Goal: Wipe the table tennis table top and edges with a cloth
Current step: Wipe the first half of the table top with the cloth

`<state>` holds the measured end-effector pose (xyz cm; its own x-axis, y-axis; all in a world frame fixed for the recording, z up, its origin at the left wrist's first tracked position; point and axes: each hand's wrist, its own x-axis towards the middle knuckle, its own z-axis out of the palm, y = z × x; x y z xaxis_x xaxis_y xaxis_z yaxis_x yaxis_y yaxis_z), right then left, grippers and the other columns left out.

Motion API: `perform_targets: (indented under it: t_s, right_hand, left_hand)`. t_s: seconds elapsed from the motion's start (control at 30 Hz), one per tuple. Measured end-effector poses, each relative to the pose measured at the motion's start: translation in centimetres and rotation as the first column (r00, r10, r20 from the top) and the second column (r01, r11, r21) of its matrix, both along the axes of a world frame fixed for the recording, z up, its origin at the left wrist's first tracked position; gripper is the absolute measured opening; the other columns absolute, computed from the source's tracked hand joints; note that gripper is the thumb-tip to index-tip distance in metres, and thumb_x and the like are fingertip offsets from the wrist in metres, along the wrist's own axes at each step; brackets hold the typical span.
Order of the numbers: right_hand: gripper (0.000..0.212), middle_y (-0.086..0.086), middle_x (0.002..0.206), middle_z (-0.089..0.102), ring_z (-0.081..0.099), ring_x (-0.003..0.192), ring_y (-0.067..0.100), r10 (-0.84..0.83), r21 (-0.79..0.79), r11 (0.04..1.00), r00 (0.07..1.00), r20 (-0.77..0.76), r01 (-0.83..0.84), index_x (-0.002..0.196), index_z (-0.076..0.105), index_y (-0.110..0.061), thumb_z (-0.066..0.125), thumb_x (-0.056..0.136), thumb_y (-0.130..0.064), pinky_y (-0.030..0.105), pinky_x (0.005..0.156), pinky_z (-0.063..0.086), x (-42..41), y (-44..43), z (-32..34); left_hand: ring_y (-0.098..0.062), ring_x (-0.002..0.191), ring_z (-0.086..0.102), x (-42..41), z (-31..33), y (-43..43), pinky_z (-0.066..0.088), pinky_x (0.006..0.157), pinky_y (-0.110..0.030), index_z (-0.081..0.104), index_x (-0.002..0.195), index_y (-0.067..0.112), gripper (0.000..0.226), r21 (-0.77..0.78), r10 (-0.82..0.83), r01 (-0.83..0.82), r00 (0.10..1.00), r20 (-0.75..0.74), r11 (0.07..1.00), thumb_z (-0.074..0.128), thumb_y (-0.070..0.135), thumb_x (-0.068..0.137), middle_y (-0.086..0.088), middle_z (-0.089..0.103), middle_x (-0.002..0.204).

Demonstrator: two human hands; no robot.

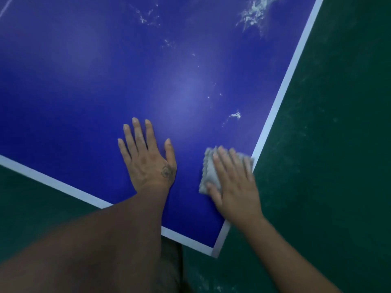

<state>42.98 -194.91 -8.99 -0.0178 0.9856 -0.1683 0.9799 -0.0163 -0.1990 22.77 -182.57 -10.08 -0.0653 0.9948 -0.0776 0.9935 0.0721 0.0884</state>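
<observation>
— How is the left arm lying?

— It is reaching forward over the near edge of the table (88, 77), and the left hand (147, 159) is resting palm down on the blue top. Its fingers are lying straight and a little spread, grasping nothing.

— How many of each thing are you counting?

— Two hands, one table, one cloth (208, 173). Whitish smears (254, 12) are showing in several patches toward the far right of the top, with a small one (235, 115) nearer the hands.

— Where is the cloth sitting?

— It is lying flat on the blue top to the right of the left hand, near the table's near corner. Its right end is reaching the white border (281, 96).

— And the right arm?

— It is coming in from the lower right across that border. The right hand (234, 187) is pressing down on the cloth, fingers extended and flat over it, not curled round it. The hand is blurring. The green floor (330, 144) is showing beyond the edge.
</observation>
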Motion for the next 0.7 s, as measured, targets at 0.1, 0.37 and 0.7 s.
perform_targets:
  t_s: [0.1, 0.37, 0.7]
  right_hand:
    - [0.073, 0.000, 0.182, 0.007, 0.002, 0.168, 0.024, -0.133, 0.023, 0.991, 0.991, 0.027, 0.132, 0.173, 0.012, -0.018, 0.027, 0.113, -0.056, 0.055, 0.135, 0.005, 4.8, 8.1, 0.0]
    - [0.064, 0.004, 0.182, 0.001, -0.005, 0.168, 0.026, -0.171, -0.018, 0.985, 0.981, -0.095, 0.170, 0.173, 0.011, -0.016, 0.023, 0.113, -0.034, 0.062, 0.133, 0.002, 4.8, 7.3, 1.6]
    - [0.066, 0.000, 0.180, 0.017, 0.010, 0.168, 0.025, 0.349, 0.077, 0.936, 0.932, -0.099, -0.342, 0.171, 0.026, -0.017, 0.043, 0.109, -0.031, 0.061, 0.133, 0.012, 7.3, 13.0, 0.2]
  left_hand:
    - [-0.027, 0.169, -0.004, 0.0, -0.1, 0.0, 0.003, 0.137, -0.053, 0.010, 0.174, 0.020, 0.075, 0.013, -0.003, 0.003, 1.000, -0.003, 1.000, 0.015, 0.060, 0.111, -0.006, 0.000, 0.183]
    - [-0.028, 0.169, -0.006, -0.1, 0.3, 0.1, 0.005, 0.136, -0.056, 0.010, 0.174, 0.018, 0.075, 0.004, -0.001, 0.001, 1.000, 0.014, 1.000, 0.018, 0.058, 0.111, -0.006, -0.003, 0.183]
    - [-0.027, 0.169, -0.002, 0.0, 0.2, 0.0, 0.009, 0.136, -0.056, 0.016, 0.174, 0.019, 0.072, 0.022, 0.005, -0.005, 1.000, 0.022, 1.000, 0.028, 0.053, 0.111, -0.006, 0.004, 0.183]
